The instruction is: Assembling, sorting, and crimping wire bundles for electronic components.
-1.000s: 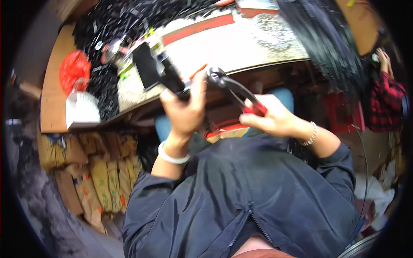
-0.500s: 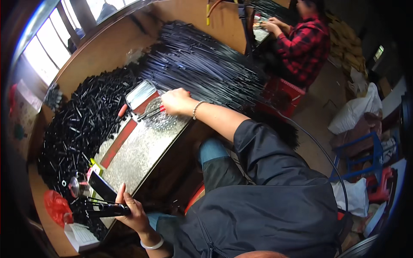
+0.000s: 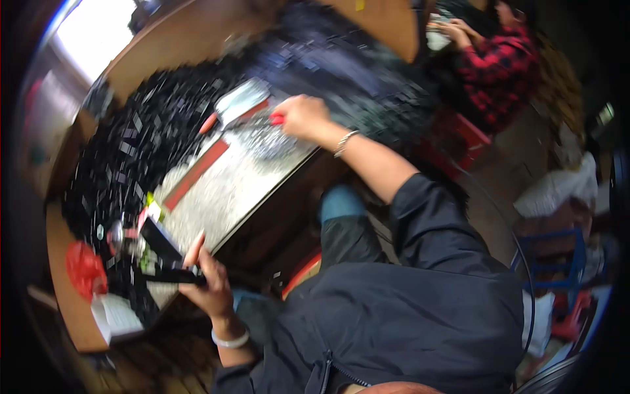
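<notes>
My right hand [image 3: 305, 118] is closed around a red-handled tool [image 3: 277, 119] just beyond a heap of small shiny metal parts [image 3: 268, 143]. The tool's working end is lost in blur. The heap lies on a pale worktop [image 3: 220, 190]. At the near left end of this top, my left hand [image 3: 210, 285] grips several thin black rods [image 3: 169, 274], its index finger pointing up. A dark flat block [image 3: 159, 240] sits just past that hand. Between the heap and the black pile is a shallow rectangular tray [image 3: 243, 102].
Loose short black parts [image 3: 125, 164] cover the bench's left side, and long black rods [image 3: 328, 59] its far side. A red plastic bag [image 3: 85, 269] and white box [image 3: 115, 315] stand at left. A co-worker in a checked shirt [image 3: 495, 79] sits far right beside a red crate [image 3: 453, 141].
The whole view has shifted and blurred. My right hand has drawn slightly away from the metal heap, and the tool's dark shafts no longer show over it. My left hand still holds the rods.
</notes>
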The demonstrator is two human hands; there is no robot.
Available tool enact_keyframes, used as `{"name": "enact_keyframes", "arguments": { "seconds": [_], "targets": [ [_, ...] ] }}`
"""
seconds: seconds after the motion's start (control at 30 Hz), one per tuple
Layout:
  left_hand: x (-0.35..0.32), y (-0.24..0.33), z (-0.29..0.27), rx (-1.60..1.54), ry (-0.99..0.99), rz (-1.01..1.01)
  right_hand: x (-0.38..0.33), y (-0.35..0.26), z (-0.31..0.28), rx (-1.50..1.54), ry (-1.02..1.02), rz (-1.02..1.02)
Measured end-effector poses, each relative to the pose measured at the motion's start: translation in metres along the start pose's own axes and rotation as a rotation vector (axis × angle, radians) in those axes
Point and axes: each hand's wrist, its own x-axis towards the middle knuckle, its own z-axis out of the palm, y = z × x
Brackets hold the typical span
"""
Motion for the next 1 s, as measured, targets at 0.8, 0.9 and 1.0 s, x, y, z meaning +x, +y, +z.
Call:
{"name": "enact_keyframes", "arguments": {
  "seconds": [0.8,0.9,1.0],
  "targets": [
    [-0.006,0.004,0.006,-0.289,0.026,0.045,-0.132,-0.171,-0.008,0.806,0.266,-0.923],
    [-0.008,0.003,0.007,-0.325,-0.002,0.075,-0.135,-0.166,0.003,0.917,0.278,-0.790],
    [-0.013,0.009,0.009,-0.297,0.086,-0.077,-0.131,-0.163,0.003,0.917,0.354,-0.721]
  ]
}}
